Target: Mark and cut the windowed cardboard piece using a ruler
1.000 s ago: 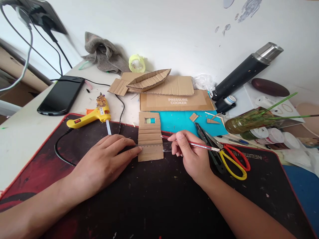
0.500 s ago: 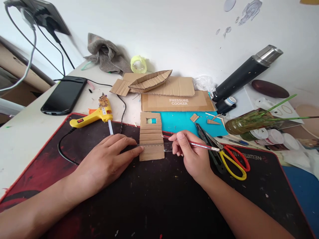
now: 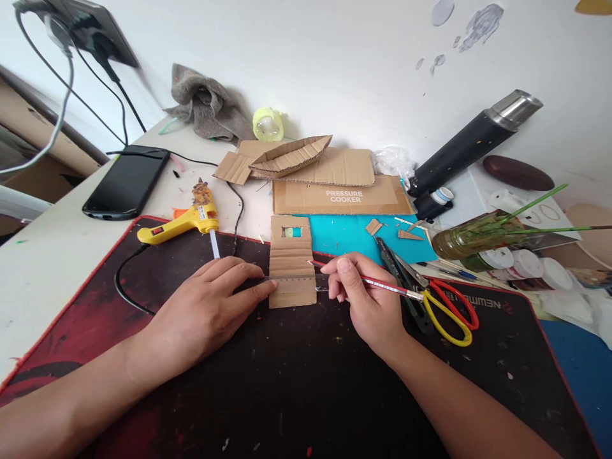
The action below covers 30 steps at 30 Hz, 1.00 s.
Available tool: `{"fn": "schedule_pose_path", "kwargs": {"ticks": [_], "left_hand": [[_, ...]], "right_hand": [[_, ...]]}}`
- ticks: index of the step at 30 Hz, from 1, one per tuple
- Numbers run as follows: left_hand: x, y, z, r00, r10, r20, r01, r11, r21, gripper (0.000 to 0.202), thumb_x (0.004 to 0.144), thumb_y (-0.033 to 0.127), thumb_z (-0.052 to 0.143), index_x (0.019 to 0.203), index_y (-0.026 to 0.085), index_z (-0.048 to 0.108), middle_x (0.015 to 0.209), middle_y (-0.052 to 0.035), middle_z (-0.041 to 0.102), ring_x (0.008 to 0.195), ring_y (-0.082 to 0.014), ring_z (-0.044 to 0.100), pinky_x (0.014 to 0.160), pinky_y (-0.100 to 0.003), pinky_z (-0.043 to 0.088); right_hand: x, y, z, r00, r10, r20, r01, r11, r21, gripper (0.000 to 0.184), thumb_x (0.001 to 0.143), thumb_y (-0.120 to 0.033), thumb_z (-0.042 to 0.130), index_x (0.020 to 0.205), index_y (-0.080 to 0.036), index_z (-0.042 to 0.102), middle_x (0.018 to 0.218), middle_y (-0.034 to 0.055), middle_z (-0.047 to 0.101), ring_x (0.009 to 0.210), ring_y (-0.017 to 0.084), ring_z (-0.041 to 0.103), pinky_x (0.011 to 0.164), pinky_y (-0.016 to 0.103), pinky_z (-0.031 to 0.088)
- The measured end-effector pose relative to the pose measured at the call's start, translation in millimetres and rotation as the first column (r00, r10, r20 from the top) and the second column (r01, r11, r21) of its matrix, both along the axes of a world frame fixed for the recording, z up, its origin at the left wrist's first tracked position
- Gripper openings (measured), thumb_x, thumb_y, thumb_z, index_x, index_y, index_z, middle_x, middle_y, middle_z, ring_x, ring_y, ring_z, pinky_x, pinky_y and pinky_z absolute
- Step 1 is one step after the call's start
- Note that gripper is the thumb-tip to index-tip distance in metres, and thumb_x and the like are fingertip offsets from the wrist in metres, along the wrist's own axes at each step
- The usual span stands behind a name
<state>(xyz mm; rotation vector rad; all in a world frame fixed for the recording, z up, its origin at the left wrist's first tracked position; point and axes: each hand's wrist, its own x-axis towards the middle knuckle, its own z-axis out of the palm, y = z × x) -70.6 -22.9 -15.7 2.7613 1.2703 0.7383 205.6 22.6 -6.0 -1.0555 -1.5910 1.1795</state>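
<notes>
A small brown cardboard piece with a square window cut near its top lies on the dark desk mat. A clear ruler lies across its lower part. My left hand rests flat, fingers stretched out, pressing on the ruler's left end beside the cardboard. My right hand pinches a red pencil whose tip sits at the cardboard's right edge just above the ruler.
Yellow glue gun and black phone at left. Red-and-yellow scissors and a black utility knife lie right of my hand. Behind: teal sheet, cardboard sheets, cardboard boat, black flask, jar with brushes.
Both hands and the pencil have stayed in place on the cardboard and ruler; only the view has shifted slightly.
</notes>
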Motion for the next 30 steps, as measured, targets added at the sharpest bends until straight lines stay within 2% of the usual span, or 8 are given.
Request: {"fn": "schedule_pose_path", "kwargs": {"ticks": [7, 17, 30], "left_hand": [[-0.2, 0.0, 1.8, 1.0, -0.011, -0.021, 0.011, 1.0, 0.006, 0.028, 0.112, 0.015, 0.054, 0.13, 0.019, 0.075, 0.117, -0.01, 0.074, 0.101, -0.0255, 0.069, 0.086, -0.04, 0.058], [-0.4, 0.8, 1.3, 1.0, -0.007, 0.001, 0.007, 1.0, -0.003, 0.029, 0.111, 0.015, 0.055, 0.129, 0.02, 0.076, 0.115, -0.0094, 0.075, 0.101, -0.0245, 0.069, 0.087, -0.038, 0.057], [-0.7, -0.6, -1.4, 1.0, 0.01, 0.013, -0.01, 1.0, -0.016, 0.029, 0.111, 0.015, 0.055, 0.13, 0.022, 0.076, 0.117, -0.0087, 0.075, 0.101, -0.0246, 0.069, 0.088, -0.04, 0.058]], "right_hand": [[-4.3, -0.7, 1.0, 0.999, 0.03, 0.027, -0.031, 0.999, 0.031, 0.036, 0.115, -0.043, 0.057, 0.095, -0.022, 0.077, 0.066, -0.0018, 0.067, 0.058, 0.015, 0.063, 0.061, 0.031, 0.052], [-6.9, -3.1, 0.2, 0.995, 0.074, 0.07, -0.078, 0.995, 0.06, 0.036, 0.116, -0.044, 0.056, 0.097, -0.022, 0.077, 0.068, -0.0013, 0.068, 0.06, 0.015, 0.065, 0.057, 0.029, 0.05], [-6.4, -0.9, -2.2, 0.995, 0.073, 0.064, -0.075, 0.997, 0.022, 0.037, 0.116, -0.046, 0.056, 0.098, -0.022, 0.078, 0.067, -0.001, 0.068, 0.061, 0.015, 0.064, 0.057, 0.03, 0.049]]}}
